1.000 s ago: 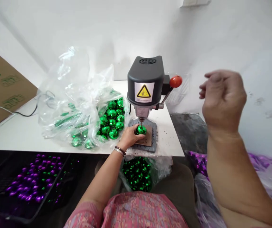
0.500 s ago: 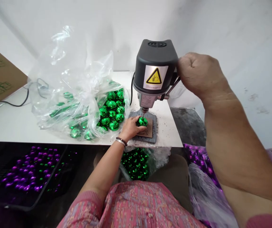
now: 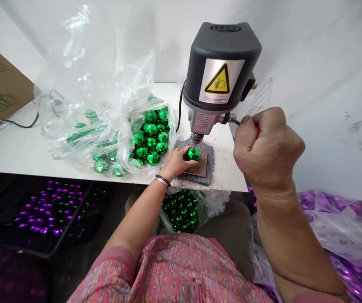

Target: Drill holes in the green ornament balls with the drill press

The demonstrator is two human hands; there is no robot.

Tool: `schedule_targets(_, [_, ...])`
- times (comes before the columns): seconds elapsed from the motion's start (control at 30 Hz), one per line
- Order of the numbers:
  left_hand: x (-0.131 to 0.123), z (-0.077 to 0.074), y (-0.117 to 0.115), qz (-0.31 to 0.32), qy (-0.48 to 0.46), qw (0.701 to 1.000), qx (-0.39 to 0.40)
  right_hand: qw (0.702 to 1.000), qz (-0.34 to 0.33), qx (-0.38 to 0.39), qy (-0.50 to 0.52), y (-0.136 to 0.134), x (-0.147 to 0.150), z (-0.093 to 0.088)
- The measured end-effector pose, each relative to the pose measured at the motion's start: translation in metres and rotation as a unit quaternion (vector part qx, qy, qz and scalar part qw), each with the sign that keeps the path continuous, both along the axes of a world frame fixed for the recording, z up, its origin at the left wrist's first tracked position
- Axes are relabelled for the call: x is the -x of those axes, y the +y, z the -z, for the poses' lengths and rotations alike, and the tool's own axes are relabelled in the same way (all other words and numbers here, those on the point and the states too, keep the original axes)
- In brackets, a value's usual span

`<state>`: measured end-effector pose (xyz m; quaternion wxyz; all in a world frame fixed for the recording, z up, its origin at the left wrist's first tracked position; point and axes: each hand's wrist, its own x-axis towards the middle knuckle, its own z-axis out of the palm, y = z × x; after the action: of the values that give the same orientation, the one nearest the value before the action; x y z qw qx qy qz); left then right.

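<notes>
A dark grey drill press [image 3: 223, 52] with a yellow warning label stands on the white table. Under its drill bit, my left hand [image 3: 176, 163] grips a shiny green ball [image 3: 193, 154] against a brown pad [image 3: 200, 167] on the grey base. The bit reaches the top of the ball; whether it has entered cannot be made out. My right hand [image 3: 264, 145] is wrapped round the press lever, whose red end shows between the fingers. Left of the press, a clear plastic bag [image 3: 121, 139] holds several green balls [image 3: 151, 129].
On the left lie a cardboard box [image 3: 1, 90] and a cable. Below the table are a black crate [image 3: 50, 252] of purple and green balls and a bag of green balls [image 3: 181, 210]. Bags of purple items [image 3: 351, 235] lie at the right. Dark crumbs dot the table.
My right hand has swung the lever down and toward me. The drill head looks larger and higher as the view has shifted. My left hand still holds the green ball under the bit.
</notes>
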<state>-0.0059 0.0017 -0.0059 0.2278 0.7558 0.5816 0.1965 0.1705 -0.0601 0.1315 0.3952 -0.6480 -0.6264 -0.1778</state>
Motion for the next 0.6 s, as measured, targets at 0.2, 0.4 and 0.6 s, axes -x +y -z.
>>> schedule_targets(0.2, [-0.001, 0.001, -0.001, -0.003, -0.002, 1.0, -0.006, 0.998, -0.061, 0.007, 0.026, -0.005, -0.002, 0.023])
schedule_targets(0.4, [-0.001, 0.002, 0.0, 0.001, -0.004, 1.0, -0.01, 0.997, -0.051, -0.052, -0.016, -0.002, -0.002, 0.036])
schedule_targets(0.6, [-0.001, 0.001, -0.003, -0.005, -0.003, 1.0, -0.011, 0.992, -0.037, -0.112, -0.042, 0.002, -0.003, 0.053])
